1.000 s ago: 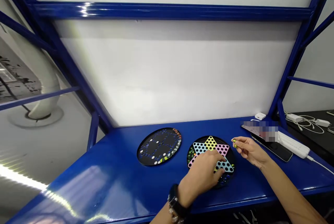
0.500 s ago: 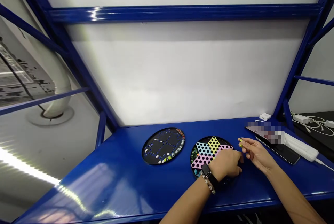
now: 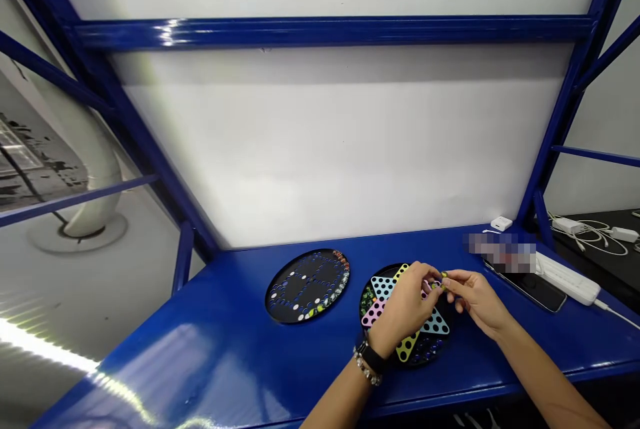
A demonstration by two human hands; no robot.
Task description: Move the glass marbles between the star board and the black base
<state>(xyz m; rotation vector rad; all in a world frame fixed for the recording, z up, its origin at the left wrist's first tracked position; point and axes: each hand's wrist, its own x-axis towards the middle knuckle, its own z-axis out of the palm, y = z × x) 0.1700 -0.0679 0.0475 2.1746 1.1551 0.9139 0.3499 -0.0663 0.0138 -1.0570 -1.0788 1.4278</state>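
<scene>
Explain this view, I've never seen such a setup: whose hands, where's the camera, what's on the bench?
No machine here: these are a person's two bare hands, filmed by a camera worn on their head, looking forward and down. On the blue metal bench lie a round black board with a pastel star of holes and, left of it, a round black tray with marbles along its rim. A black phone and a white power strip lie at the right. Over the star board, the right hand pinches small yellow-green marbles; the fingertips of the left hand meet them, though whether they grip is unclear.
</scene>
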